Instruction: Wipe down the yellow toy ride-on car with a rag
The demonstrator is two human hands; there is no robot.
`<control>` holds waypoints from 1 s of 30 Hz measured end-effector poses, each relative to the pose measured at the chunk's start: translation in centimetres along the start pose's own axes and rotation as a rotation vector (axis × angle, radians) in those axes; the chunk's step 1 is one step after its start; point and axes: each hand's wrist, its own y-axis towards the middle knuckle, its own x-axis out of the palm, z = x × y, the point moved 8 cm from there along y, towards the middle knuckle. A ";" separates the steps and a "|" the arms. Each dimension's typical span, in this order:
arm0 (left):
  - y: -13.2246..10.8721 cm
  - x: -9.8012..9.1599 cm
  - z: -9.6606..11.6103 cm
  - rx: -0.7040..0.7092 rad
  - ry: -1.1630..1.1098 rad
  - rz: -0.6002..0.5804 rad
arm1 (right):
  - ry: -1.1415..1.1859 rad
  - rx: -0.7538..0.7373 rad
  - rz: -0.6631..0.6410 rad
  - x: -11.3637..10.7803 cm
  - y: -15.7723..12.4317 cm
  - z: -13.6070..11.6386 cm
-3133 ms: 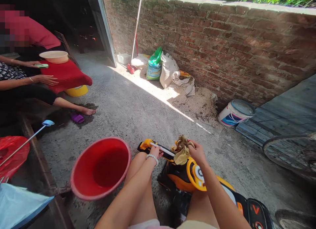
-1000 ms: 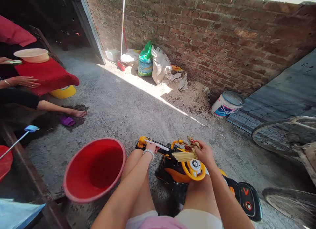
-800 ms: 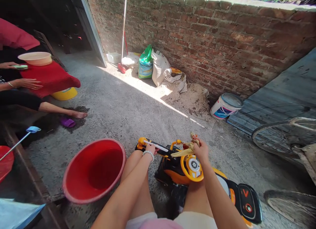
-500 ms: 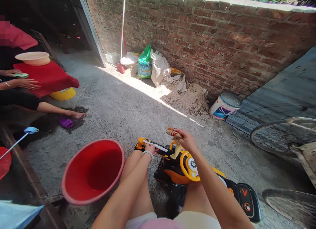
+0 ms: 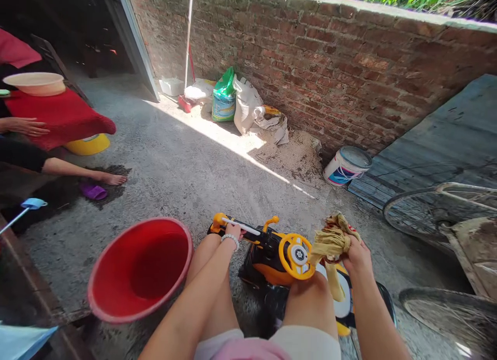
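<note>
A yellow and black ride-on toy excavator (image 5: 267, 264) stands between and beside my knees. My left hand (image 5: 234, 230), with a beaded bracelet at the wrist, grips the excavator's arm (image 5: 248, 229), which has a white strip along it. A bunched yellowish cloth (image 5: 330, 241) with red marks is in my right hand (image 5: 357, 254), to the right of the yellow steering wheel (image 5: 297, 256). One end of the cloth hangs down over the toy's seat. Left of my legs is a large red basin (image 5: 104, 277) with dark liquid inside.
At left another person sits with a hand (image 5: 27, 126) on a red cloth (image 5: 58, 114); a pale basin (image 5: 34, 85) is there too. Sacks (image 5: 244, 106) and spilled grain (image 5: 291, 155) line the brick wall. A paint bucket (image 5: 347, 166) and a wheeled cart (image 5: 473, 246) are at right.
My right hand has moved right with the cloth, from above the excavator's lever to beyond the steering wheel. My left hand stays on the arm. The view has shifted slightly to the right.
</note>
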 end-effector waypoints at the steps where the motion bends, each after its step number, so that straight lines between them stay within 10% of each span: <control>1: -0.3 0.3 0.0 0.003 0.003 -0.006 | -0.129 -0.009 -0.003 0.1 -0.9 0.7; 10: -2.0 1.7 -0.8 0.026 -0.027 -0.096 | -1.480 -0.455 -0.450 11.6 -11.5 5.3; 18: -1.3 1.6 -0.7 0.050 -0.045 -0.110 | -1.323 -0.562 -0.924 13.6 -17.0 5.3; 24: -0.9 1.4 -1.2 0.067 -0.055 -0.114 | -1.359 -0.439 -0.513 14.8 -9.8 1.6; 30: -1.1 1.5 -0.8 0.058 -0.024 -0.132 | -1.554 -0.469 -0.648 15.2 -15.0 5.6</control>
